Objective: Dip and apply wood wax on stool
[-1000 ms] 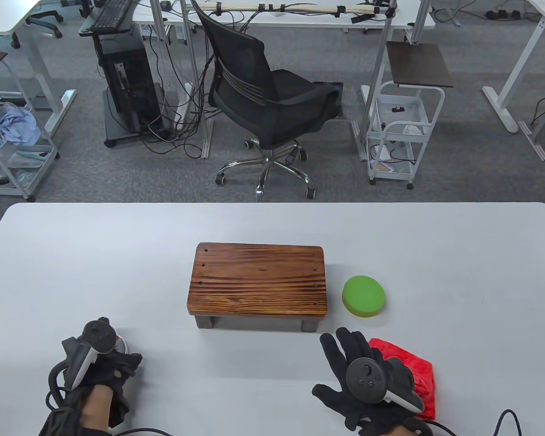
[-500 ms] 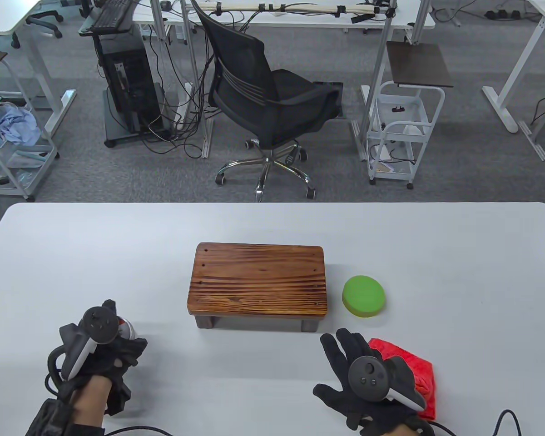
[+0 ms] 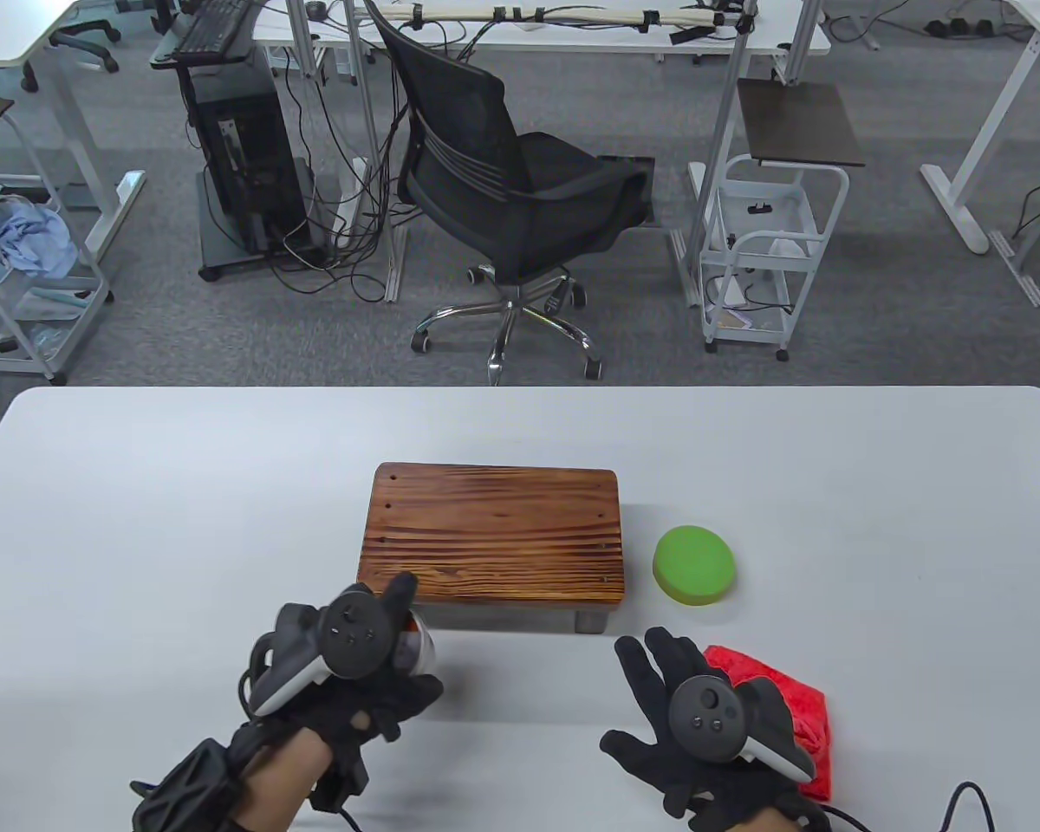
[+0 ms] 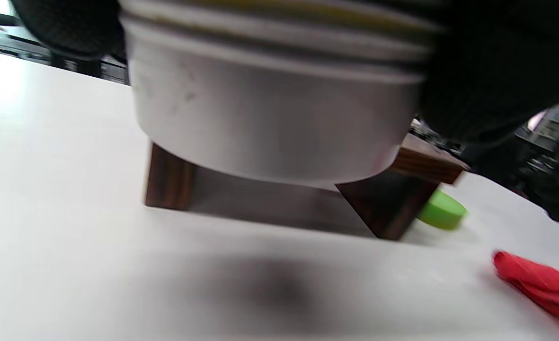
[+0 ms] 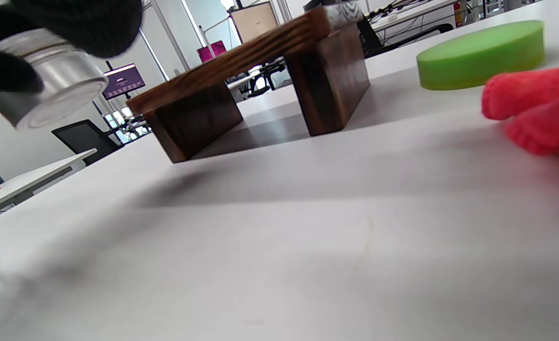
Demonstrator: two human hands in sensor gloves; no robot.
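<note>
On the white table [image 3: 139, 485], near the front left corner of the wooden stool [image 3: 494, 536], the left hand [image 3: 355, 667] is gripping a small metal wax tin [image 4: 270, 118] from above, fingers [image 4: 487, 71] wrapped round its sides, and holding it clear of the table; a shadow is showing under it in the left wrist view. The right hand [image 3: 702, 737] is resting flat near the front edge, fingers [image 3: 650, 667] spread and holding nothing, partly lying on the red cloth [image 3: 797, 702]. The green round pad [image 3: 694, 565] is sitting just beside the stool's right end, untouched. The stool top is looking dry and unwaxed, so I'm judging the task barely begun. Risks: the tin is smooth metal and the gloves are knit, so it could be slipping or tipping if the grip loosens; it is also hanging close to the stool's edge and could be knocking it. Whether a lid is on I cannot tell, the tin's top being hidden by the hand; if it is open, tilting might be spilling wax on the table. Writing: a yellowish band is showing near the tin's top but it is too blurred to read; no brand legible anywhere.
</note>
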